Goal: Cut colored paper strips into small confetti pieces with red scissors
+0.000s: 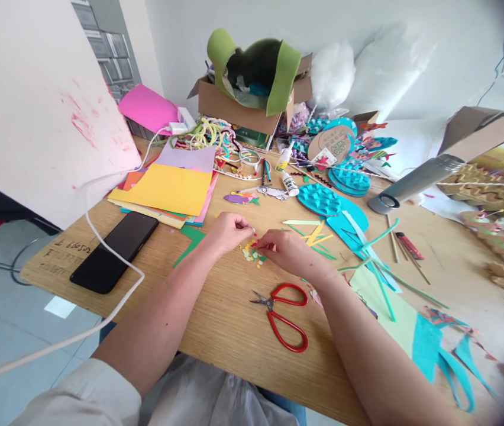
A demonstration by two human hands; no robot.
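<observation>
A small pile of paper bits [252, 251] in yellow, green, red and white lies on the wooden table. Just behind and left of it, my left hand [229, 232] is pinched, with a tiny pale paper piece at its fingertips. My right hand [282, 248] reaches the pile's right side with thumb and fingers closed together; whatever is between them is too small to tell. Nearer to me, red-handled scissors [285, 313] rest with blades pointing left. Yellow paper strips [316, 236] lie beyond my right hand.
At left are a black phone [114, 251], a white cable [134, 296] and stacked coloured paper [174, 189]. Behind stand glue bottles [290, 184], a paper fish [239, 199] and a cardboard box [234, 109]. Blue egg-carton pieces [320, 200] and a grey flask [416, 180] are at right.
</observation>
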